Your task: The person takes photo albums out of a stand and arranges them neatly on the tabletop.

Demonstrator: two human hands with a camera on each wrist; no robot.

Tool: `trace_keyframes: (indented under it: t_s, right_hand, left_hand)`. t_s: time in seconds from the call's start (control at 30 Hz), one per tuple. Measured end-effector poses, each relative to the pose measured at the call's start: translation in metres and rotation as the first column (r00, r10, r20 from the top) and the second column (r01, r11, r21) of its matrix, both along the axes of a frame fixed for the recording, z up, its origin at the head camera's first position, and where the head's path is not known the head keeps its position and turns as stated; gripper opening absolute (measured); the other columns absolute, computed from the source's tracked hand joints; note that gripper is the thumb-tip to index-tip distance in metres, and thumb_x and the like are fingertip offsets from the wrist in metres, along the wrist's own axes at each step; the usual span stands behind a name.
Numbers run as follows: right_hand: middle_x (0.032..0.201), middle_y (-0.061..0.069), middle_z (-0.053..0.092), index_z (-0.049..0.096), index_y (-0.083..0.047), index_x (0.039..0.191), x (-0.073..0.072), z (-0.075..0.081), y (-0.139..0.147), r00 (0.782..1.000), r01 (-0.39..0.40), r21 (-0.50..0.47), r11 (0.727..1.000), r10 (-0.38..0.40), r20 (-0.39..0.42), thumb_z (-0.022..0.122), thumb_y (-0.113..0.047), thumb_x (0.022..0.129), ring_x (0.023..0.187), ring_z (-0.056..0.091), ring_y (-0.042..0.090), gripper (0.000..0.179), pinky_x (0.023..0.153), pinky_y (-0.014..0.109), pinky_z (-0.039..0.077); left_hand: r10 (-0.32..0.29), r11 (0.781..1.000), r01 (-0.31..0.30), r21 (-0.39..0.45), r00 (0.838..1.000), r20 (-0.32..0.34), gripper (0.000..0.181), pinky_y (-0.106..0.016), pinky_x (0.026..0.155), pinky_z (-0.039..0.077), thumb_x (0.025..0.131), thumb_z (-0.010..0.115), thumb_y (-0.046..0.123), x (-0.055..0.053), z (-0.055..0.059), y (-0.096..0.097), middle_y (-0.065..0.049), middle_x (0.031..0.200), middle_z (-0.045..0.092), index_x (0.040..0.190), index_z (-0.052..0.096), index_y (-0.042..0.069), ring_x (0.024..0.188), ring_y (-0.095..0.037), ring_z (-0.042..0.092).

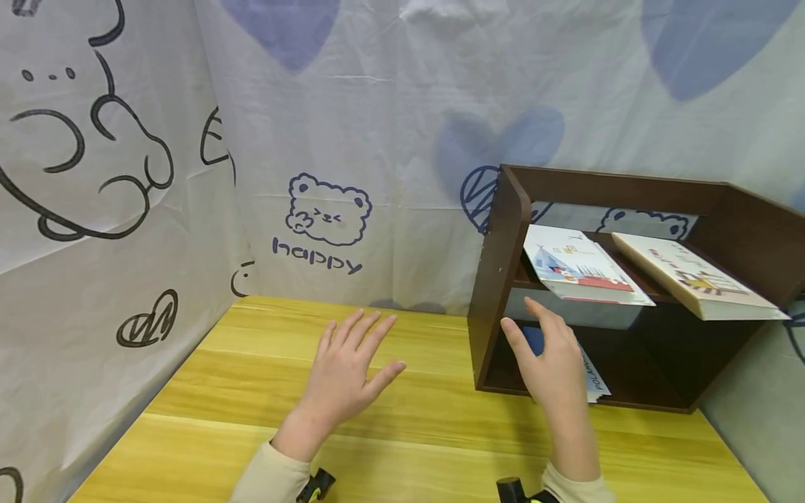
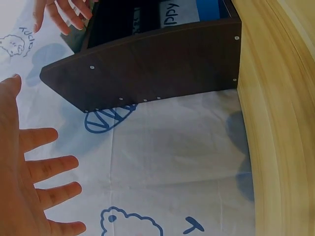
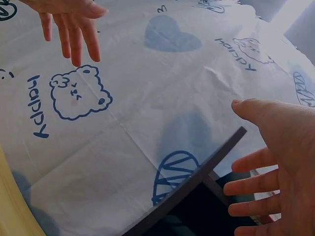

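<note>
My left hand [image 1: 344,370] hovers over the table to the left of a dark brown shelf [image 1: 487,300], its fingers spread and holding nothing. In front of the shelf's left part is my right hand [image 1: 553,356], also with straight fingers and nothing in its grasp. A white book with a tent picture [image 1: 578,262] lies on the upper board, its front end jutting out. To its right a thick cream book [image 1: 698,276] lies flat, sticking out likewise. Behind my right hand, a blue and white book [image 1: 594,377] lies in the lower compartment, partly hidden.
The shelf stands on a yellow wood-grain table [image 1: 409,419], near its back right. White cloth [image 1: 402,140] printed with hearts and bears hangs behind, and another patterned cloth [image 1: 94,279] borders the left side.
</note>
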State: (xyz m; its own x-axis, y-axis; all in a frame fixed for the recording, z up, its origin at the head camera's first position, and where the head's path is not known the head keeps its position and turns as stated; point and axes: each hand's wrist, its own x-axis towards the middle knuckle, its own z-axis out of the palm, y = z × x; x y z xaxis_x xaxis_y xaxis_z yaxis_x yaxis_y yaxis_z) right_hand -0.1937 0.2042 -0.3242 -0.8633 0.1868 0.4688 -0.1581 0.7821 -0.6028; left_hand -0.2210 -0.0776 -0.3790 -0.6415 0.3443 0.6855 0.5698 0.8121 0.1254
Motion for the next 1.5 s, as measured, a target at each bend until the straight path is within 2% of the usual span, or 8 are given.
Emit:
trace_keyframes:
  t_s: [0.27,0.37,0.53,0.73,1.03,1.17,1.3,1.5]
  right_hand:
    - [0.132,0.014,0.06,0.057,-0.011,0.134,0.001,-0.001,0.01,0.989,0.03,-0.109,0.994,-0.046,-0.144,0.06,-0.04,0.096,0.126,0.052,0.033,0.048,0.103,0.053,0.043]
    - [0.127,0.013,0.064,0.06,-0.009,0.131,0.001,0.0,0.015,0.98,0.05,-0.135,0.99,-0.075,-0.185,0.061,-0.037,0.095,0.121,0.056,0.029,0.045,0.096,0.038,0.047]
    - [0.12,0.014,0.068,0.064,-0.007,0.125,-0.001,-0.001,0.023,0.963,0.09,-0.171,0.981,-0.129,-0.237,0.063,-0.034,0.095,0.112,0.06,0.026,0.041,0.082,0.013,0.038]
    - [0.118,0.016,0.068,0.065,-0.007,0.124,-0.002,-0.002,0.034,0.953,0.136,-0.211,0.968,-0.186,-0.238,0.06,-0.035,0.097,0.107,0.06,0.024,0.04,0.078,0.011,0.038]
    - [0.107,0.013,0.072,0.071,-0.008,0.115,-0.003,0.002,0.04,0.911,0.18,-0.266,0.947,-0.262,-0.318,0.061,-0.036,0.096,0.087,0.046,-0.022,0.035,0.072,0.008,0.038]
    - [0.097,-0.01,0.07,0.072,-0.009,0.113,-0.003,0.002,0.046,0.896,0.219,-0.294,0.93,-0.311,-0.316,0.061,-0.038,0.095,0.086,0.047,-0.023,0.036,0.07,0.006,0.038]
    - [0.087,-0.04,0.053,0.072,-0.008,0.111,-0.004,0.002,0.053,0.88,0.246,-0.328,0.912,-0.352,-0.318,0.062,-0.039,0.095,0.084,0.048,-0.021,0.036,0.07,0.005,0.038]
    - [0.082,-0.045,0.044,0.071,-0.004,0.11,-0.004,0.004,0.06,0.861,0.276,-0.33,0.903,-0.384,-0.332,0.061,-0.039,0.095,0.08,0.044,-0.019,0.04,0.069,0.007,0.034]
  left_hand:
    - [-0.022,1.0,0.022,-0.004,0.999,-0.048,0.075,-0.066,0.109,0.031,0.096,0.017,0.069,0.005,0.003,0.009,-0.009,0.142,0.054,0.145,0.047,0.02,0.134,-0.035,0.047]
    - [-0.031,1.0,0.031,-0.006,0.998,-0.052,0.075,-0.066,0.109,0.032,0.097,0.017,0.069,0.007,0.005,0.013,-0.009,0.141,0.055,0.144,0.047,0.02,0.133,-0.034,0.047]
    - [-0.048,0.999,0.047,-0.005,0.998,-0.051,0.074,-0.065,0.109,0.032,0.097,0.018,0.069,0.005,0.005,0.02,-0.007,0.141,0.055,0.145,0.047,0.02,0.133,-0.033,0.048]
    - [-0.063,0.998,0.064,0.004,0.996,-0.064,0.075,-0.064,0.108,0.034,0.097,0.016,0.069,0.002,0.007,0.031,-0.007,0.139,0.057,0.144,0.048,0.02,0.131,-0.031,0.049]
    - [-0.093,0.995,0.095,0.026,0.993,-0.073,0.072,-0.062,0.108,0.036,0.098,0.017,0.067,-0.004,0.011,0.051,-0.004,0.137,0.059,0.144,0.048,0.021,0.129,-0.027,0.051]
    - [-0.104,0.993,0.107,0.047,0.992,-0.07,0.073,-0.061,0.108,0.036,0.098,0.016,0.067,-0.006,0.013,0.059,-0.003,0.136,0.06,0.143,0.049,0.02,0.129,-0.026,0.052]
    - [-0.12,0.991,0.123,0.062,0.991,-0.054,0.075,-0.059,0.108,0.037,0.097,0.014,0.068,-0.008,0.017,0.067,-0.001,0.136,0.06,0.142,0.051,0.02,0.129,-0.025,0.052]
    - [-0.152,0.984,0.156,0.082,0.987,-0.056,0.075,-0.054,0.106,0.041,0.098,0.012,0.067,-0.01,0.019,0.077,0.0,0.133,0.063,0.138,0.054,0.02,0.126,-0.024,0.055]
